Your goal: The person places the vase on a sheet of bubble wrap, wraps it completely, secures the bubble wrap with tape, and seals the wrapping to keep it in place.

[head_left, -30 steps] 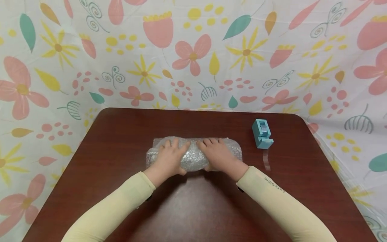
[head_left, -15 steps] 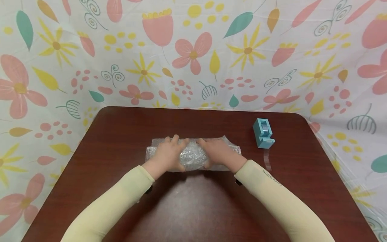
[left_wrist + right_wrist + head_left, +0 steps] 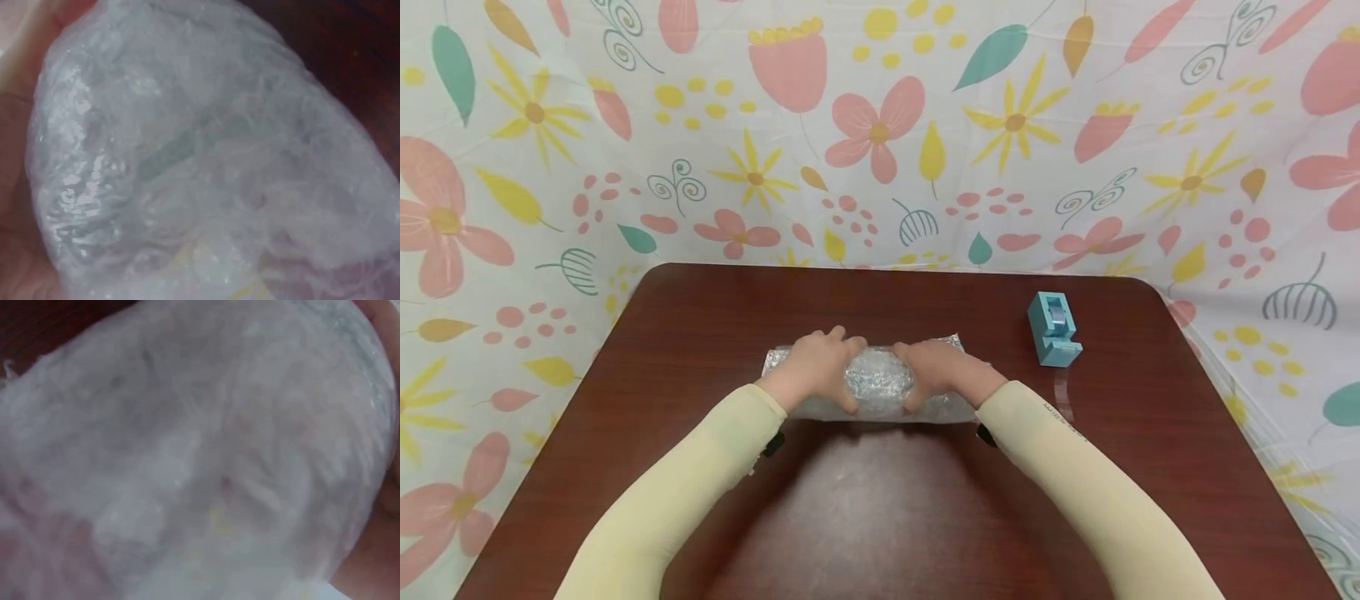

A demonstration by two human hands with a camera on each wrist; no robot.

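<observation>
A dark red-brown wooden table (image 3: 700, 333) is standing against a white floral cloth backdrop (image 3: 880, 125), which is hanging behind and wrapping both sides.

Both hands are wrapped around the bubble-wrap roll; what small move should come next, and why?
Probably keep the left hand gripping the bubble-wrap roll and reach the right hand toward the blue tape dispenser: the roll looks fully wound, and the dispenser stands on that side.
</observation>
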